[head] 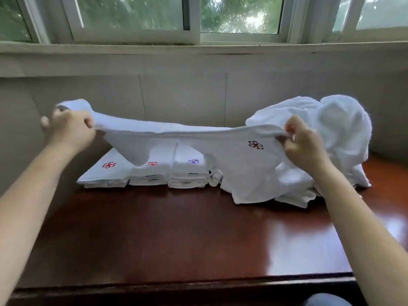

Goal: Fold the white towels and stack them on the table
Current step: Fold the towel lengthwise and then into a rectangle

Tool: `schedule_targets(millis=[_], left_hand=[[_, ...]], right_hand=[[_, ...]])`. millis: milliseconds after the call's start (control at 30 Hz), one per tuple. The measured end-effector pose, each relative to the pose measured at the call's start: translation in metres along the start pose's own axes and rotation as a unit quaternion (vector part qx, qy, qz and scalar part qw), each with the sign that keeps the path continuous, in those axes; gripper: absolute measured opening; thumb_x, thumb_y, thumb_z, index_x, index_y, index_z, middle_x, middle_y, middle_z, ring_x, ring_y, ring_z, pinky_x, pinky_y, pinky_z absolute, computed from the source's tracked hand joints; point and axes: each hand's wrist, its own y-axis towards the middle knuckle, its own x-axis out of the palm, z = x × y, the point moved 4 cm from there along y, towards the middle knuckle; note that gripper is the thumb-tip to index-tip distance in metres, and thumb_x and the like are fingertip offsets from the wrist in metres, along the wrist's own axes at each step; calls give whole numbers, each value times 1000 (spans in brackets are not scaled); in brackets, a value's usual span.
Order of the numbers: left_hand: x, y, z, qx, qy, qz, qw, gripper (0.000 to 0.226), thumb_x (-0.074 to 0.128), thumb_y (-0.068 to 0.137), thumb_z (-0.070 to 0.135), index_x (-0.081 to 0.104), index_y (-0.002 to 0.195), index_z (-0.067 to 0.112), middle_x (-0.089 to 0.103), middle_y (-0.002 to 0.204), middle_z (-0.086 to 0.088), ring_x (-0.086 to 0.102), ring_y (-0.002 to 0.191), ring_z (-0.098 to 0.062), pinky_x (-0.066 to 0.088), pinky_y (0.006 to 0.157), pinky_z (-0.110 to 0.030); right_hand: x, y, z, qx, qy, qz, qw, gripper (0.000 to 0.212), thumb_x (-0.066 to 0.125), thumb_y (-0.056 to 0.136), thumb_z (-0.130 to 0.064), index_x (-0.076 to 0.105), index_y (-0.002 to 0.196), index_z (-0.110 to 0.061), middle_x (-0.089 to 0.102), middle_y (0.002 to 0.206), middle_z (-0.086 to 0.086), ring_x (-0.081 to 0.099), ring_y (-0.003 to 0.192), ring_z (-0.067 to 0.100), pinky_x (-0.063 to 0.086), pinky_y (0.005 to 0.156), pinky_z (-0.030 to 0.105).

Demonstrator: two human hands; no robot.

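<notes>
Head view: left hand (70,129) and right hand (303,144) pinch the towel's (187,138) top corners; soft, light, limp, likely best held there.

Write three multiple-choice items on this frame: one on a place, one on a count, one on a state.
1. Where is the heap of unfolded white towels?
A. at the right end of the glossy red-brown wooden table
B. on the windowsill
C. on the floor

2. How many stacks of folded white towels show a red logo on top?
A. none
B. two
C. four

3. How is the white logo towel held?
A. flat on the table
B. stretched between the left hand and right hand
C. rolled up

Answers:
1 A: the heap lies at the table's right end.
2 B: two red logos, one blue.
3 B: each hand grips one end.
</notes>
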Motion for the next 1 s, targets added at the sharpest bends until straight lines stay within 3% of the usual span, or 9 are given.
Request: schedule_targets(millis=[67, 167, 233, 300, 400, 533, 800, 900, 1000], left_hand=[[29, -45, -17, 13, 126, -238, 963, 14, 61, 83, 14, 56, 70, 15, 59, 91, -12, 51, 94, -28, 43, 84, -34], [65, -122, -29, 61, 279, -533, 796, 27, 72, 77, 41, 57, 68, 21, 61, 74, 6, 57, 72, -12, 44, 60, -19], [78, -155, -26, 66, 283, -622, 727, 23, 70, 80, 40, 68, 81, 18, 69, 79, 3, 65, 76, -13, 47, 63, -19], [86, -169, -18, 27, 243, -664, 707, 32, 65, 87, 32, 66, 110, 8, 70, 91, -5, 68, 80, -17, 48, 59, -19], [100, -168, 3, 37, 173, -611, 772, 17, 53, 96, 29, 57, 105, 15, 63, 90, -4, 56, 69, -14, 42, 52, -16], [138, -169, 28, 132, 105, -465, 869, 32, 38, 101, 30, 50, 130, 21, 49, 131, -5, 52, 115, -21, 40, 94, -27], [190, -140, 8, 54, 168, -345, 922, 50, 31, 102, 25, 17, 151, 27, 40, 147, -1, 45, 128, -25, 45, 96, -37], [199, -118, 9, 25, 249, -322, 913, 45, 34, 100, 21, 27, 145, 20, 53, 133, -4, 55, 116, -25, 44, 70, -32], [206, -100, 4, 1, 223, -295, 929, 45, 43, 94, 14, 35, 139, 18, 52, 132, -4, 55, 115, -25, 46, 73, -32]], right_hand=[[18, -38, 14, 23, -16, -232, 972, 27, 68, 80, -7, 44, 73, -18, 48, 68, -2, 44, 71, 22, 32, 63, 34], [47, -103, 29, 66, -92, -574, 811, 26, 71, 79, -14, 48, 78, -26, 49, 72, -11, 45, 65, 7, 40, 63, 25], [61, -136, 35, 103, -114, -670, 726, 21, 70, 83, -15, 55, 95, -24, 57, 83, -7, 50, 66, 4, 42, 61, 18], [74, -151, 37, 156, -77, -680, 712, 23, 63, 89, -13, 54, 109, -17, 63, 93, 4, 59, 69, 9, 45, 61, 14], [87, -144, 41, 171, -64, -584, 791, 19, 45, 94, -11, 57, 109, -11, 71, 94, 12, 68, 73, 21, 51, 68, 23], [101, -138, 53, 139, -175, -442, 869, 33, 39, 91, -7, 55, 120, -12, 61, 115, 14, 60, 100, 29, 47, 70, 31], [149, -129, 54, 61, -225, -346, 909, 54, 47, 88, -5, 34, 139, -16, 39, 136, 4, 56, 108, 27, 50, 75, 34], [174, -111, 49, 18, -179, -389, 903, 73, 53, 85, -5, 22, 148, -23, 28, 146, 2, 45, 123, 25, 52, 82, 39], [198, -92, 50, 16, -204, -417, 885, 70, 50, 85, -8, 24, 147, -26, 39, 139, 2, 47, 120, 26, 51, 84, 39]])
